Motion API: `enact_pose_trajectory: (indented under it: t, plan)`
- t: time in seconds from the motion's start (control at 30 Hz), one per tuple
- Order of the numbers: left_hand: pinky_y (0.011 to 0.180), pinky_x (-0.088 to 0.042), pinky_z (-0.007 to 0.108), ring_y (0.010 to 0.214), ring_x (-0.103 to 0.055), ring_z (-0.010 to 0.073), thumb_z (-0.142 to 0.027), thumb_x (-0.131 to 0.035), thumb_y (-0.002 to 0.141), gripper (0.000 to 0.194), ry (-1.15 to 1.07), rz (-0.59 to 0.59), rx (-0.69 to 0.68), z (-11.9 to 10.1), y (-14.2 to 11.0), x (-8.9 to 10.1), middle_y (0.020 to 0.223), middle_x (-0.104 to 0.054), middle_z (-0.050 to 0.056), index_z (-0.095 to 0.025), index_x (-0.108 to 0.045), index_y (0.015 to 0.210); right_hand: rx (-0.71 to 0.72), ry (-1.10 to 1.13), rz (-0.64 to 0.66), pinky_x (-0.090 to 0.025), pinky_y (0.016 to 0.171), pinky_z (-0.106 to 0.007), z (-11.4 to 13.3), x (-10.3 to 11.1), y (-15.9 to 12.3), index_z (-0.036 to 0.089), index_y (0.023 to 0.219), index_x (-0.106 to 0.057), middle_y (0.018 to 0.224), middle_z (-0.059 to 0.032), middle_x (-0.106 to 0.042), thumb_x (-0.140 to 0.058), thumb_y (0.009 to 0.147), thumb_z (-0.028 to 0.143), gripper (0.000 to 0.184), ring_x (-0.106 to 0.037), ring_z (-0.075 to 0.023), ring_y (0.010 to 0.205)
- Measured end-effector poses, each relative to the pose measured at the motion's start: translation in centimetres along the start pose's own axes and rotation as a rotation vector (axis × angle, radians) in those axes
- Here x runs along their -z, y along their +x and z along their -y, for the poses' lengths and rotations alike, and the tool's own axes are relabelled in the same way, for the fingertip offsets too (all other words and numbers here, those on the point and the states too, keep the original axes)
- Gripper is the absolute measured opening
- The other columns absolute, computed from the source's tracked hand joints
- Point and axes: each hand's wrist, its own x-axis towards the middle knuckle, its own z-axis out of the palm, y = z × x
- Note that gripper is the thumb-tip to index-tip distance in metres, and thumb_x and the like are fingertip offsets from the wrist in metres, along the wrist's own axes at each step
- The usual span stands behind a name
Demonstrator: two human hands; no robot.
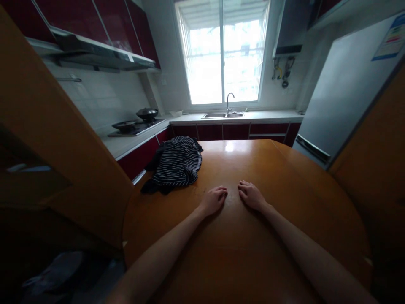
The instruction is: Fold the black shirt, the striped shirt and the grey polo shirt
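Note:
My left hand (214,200) rests palm down on the wooden table (284,181), its fingers loosely bent and nothing visible in them. Across a small gap, my right hand (251,195) lies on the same tabletop with its fingers stretched out a little and no object held. A black garment with thin white stripes (179,162) lies crumpled at the table's far left edge. It is nearer to my left hand, but the two do not touch.
Behind the table runs a counter with a sink and tap (228,103) under a bright window. A stove with a lidded wok (147,113) and a pan (124,126) stands at the left. To the right is a refrigerator (344,84).

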Motion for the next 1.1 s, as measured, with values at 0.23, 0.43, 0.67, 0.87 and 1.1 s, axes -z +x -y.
enact_pose_trajectory:
  t: [0.23, 0.43, 0.67, 0.87, 1.1]
  plan:
    - [0.107, -0.047, 0.034, 0.119, -0.062, 0.0191, -0.019, -0.053, 0.094, 0.023, -0.014, 0.025, 0.057, -0.9, -1.5, 0.5, 0.125, -0.069, 0.004, -0.023, -0.074, 0.104, -0.052, 0.180, -0.200, -0.046, 0.106, -0.037, -0.1, 0.3, -1.1, 0.017, 0.120, -0.071, 0.124, -0.0106, -0.070, -0.047, 0.091, 0.026, 0.039, -0.063, -0.0218, 0.118]
    - [0.114, -0.042, 0.038, 0.129, -0.057, 0.0196, -0.021, -0.051, 0.095, 0.029, -0.058, 0.036, 0.123, -1.2, -2.4, 0.6, 0.134, -0.065, 0.005, -0.023, -0.073, 0.113, -0.017, 0.074, -0.056, -0.034, 0.117, -0.041, 1.1, 0.2, -2.3, 0.016, 0.129, -0.067, 0.144, -0.0121, -0.057, -0.049, 0.093, 0.029, 0.042, -0.047, -0.0239, 0.138]
    - [0.116, -0.040, 0.038, 0.133, -0.054, 0.0194, -0.020, -0.051, 0.095, 0.032, -0.047, 0.053, 0.128, -1.7, -2.6, 0.8, 0.138, -0.063, 0.005, -0.023, -0.072, 0.118, -0.005, -0.052, 0.063, -0.026, 0.120, -0.043, 1.5, 0.4, -2.3, 0.018, 0.135, -0.063, 0.153, -0.0125, -0.046, -0.049, 0.094, 0.031, 0.045, -0.037, -0.0259, 0.145]
    - [0.116, -0.039, 0.040, 0.136, -0.050, 0.0207, -0.021, -0.049, 0.096, 0.032, -0.034, 0.065, 0.134, -2.0, -2.8, 0.9, 0.141, -0.061, 0.006, -0.023, -0.071, 0.120, -0.024, -0.028, 0.064, -0.025, 0.121, -0.044, 1.7, 0.5, -2.3, 0.019, 0.136, -0.063, 0.154, -0.0111, -0.045, -0.049, 0.095, 0.032, 0.045, -0.036, -0.0251, 0.146]
    - [0.112, -0.044, 0.037, 0.127, -0.057, 0.0199, -0.023, -0.052, 0.096, 0.028, -0.030, 0.014, 0.153, -1.6, -2.7, 1.3, 0.134, -0.064, 0.006, -0.024, -0.071, 0.116, -0.006, 0.003, 0.062, -0.027, 0.120, -0.046, 1.1, 0.1, -2.4, 0.018, 0.133, -0.065, 0.152, -0.0110, -0.048, -0.048, 0.094, 0.031, 0.044, -0.039, -0.0261, 0.144]
